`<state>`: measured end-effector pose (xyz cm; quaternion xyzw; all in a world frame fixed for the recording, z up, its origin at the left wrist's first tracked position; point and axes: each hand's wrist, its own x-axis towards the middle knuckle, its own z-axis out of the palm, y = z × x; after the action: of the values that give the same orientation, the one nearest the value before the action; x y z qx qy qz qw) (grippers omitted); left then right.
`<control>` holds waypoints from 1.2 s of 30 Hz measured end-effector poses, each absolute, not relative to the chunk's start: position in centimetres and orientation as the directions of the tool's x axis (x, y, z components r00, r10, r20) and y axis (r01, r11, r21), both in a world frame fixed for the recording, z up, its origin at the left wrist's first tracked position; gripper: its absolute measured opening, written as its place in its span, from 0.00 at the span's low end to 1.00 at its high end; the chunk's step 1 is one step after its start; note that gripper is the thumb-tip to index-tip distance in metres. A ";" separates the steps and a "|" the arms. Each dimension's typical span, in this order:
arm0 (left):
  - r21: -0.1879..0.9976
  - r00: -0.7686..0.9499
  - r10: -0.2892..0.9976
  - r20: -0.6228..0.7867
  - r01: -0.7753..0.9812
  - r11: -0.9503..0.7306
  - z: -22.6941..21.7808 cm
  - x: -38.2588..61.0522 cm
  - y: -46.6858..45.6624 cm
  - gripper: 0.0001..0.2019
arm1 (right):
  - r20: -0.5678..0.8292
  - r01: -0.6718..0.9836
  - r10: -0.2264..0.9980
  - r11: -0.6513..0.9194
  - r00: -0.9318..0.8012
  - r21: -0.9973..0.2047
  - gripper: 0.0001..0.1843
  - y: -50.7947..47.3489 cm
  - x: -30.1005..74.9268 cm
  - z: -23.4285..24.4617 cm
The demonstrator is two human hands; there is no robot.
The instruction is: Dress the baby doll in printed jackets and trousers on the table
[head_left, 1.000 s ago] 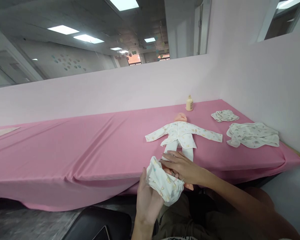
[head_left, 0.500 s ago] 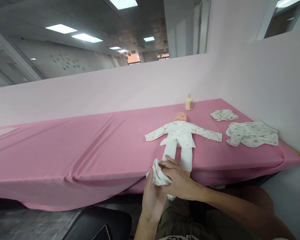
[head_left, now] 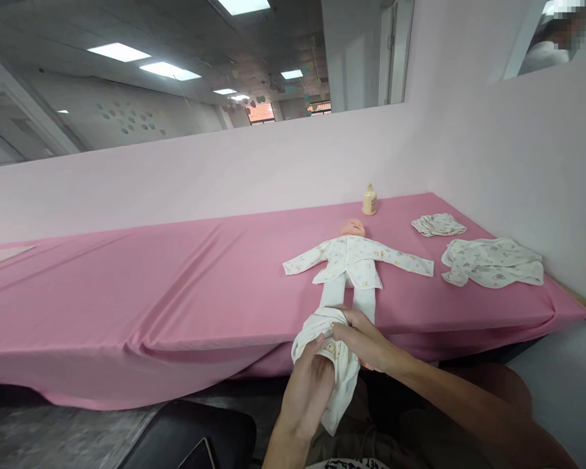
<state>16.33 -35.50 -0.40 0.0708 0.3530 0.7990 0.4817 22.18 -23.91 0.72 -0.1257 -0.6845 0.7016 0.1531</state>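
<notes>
Head view: printed garment [head_left: 346, 372] hangs between left hand [head_left: 308, 385] and right hand [head_left: 370, 342]; both grip it.

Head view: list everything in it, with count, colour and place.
Table cover: one, pink, across the middle
Doll: one, pinkish face, white legs, on cover
Shirt: one, patterned white, at doll's torso
Garment: one, patterned white, cover's front edge
Bottle: one, cream, behind doll's head
Cloth piles: two, patterned white, right end
Seat: one, black, lower left
Phone-like object: one, dark, on seat
Floor: one, grey, lower left
Walls: two, pale, behind and right
Glass panels: two, grey, in walls
Ceiling lights: several, white, top
Person: one, partial, pale clothing, right-hand panel
Left grip: one, bare, on garment
Right grip: one, bare, on garment
</notes>
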 end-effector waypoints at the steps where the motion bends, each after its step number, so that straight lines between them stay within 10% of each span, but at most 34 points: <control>1: 0.650 -0.521 0.828 -0.206 -0.706 -0.282 -0.2 16.4 -35.5 0.25 | 0.013 -0.022 0.408 -0.019 -0.913 -1.000 0.04 -23.8 22.2 0.8; 9: 0.694 -0.497 0.859 -0.123 -0.662 -0.284 -0.1 16.9 -36.5 0.22 | 0.083 0.024 0.517 0.197 -0.852 -0.980 0.03 -23.6 22.5 -0.2; 13: 0.710 -0.528 0.837 -0.146 -0.645 -0.283 -0.7 16.8 -37.1 0.19 | 0.107 0.050 0.388 0.374 -0.916 -0.926 0.03 -23.7 23.5 0.3; 30: 0.786 -0.589 0.782 -0.201 -0.574 -0.230 -2.8 18.0 -37.5 0.19 | 0.155 0.038 0.424 0.413 -0.892 -0.910 0.07 -21.5 21.3 -1.0; 36: 0.985 -0.829 0.559 -0.005 -0.102 -0.143 -4.5 17.0 -36.4 0.28 | 0.293 0.096 0.513 0.603 -0.807 -0.792 0.07 -20.4 19.4 -0.5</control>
<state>17.02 -36.43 -4.52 0.1858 0.6147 0.7327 0.2254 19.37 -20.43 -0.45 -0.1775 -0.8580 0.4089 0.2551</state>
